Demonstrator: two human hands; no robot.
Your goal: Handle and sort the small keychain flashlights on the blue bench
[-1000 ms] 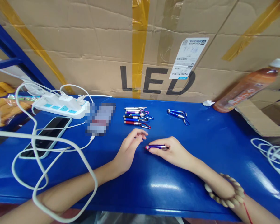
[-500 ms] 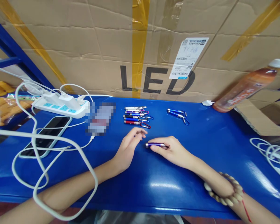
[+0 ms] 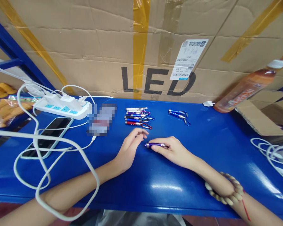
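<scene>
**One purple flashlight in hand, others laid out behind**

At frame centre the right hand (image 3: 174, 151) pinches one purple mini flashlight (image 3: 155, 145) low over the blue table (image 3: 202, 150). The left hand (image 3: 129, 147) rests just beside it, loosely open and empty. Above lie five or six keychain flashlights (image 3: 138, 117), with two blue flashlights (image 3: 179, 113) further right.

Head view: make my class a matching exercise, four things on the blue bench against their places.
Things: 1 purple torch; 2 phone; 3 orange bottle; 4 power strip.
Places: A far right, at the back; B in the right hand; C flat, white cable across it; D back left, plugs in it.
Pairs: 1-B, 2-C, 3-A, 4-D.
</scene>
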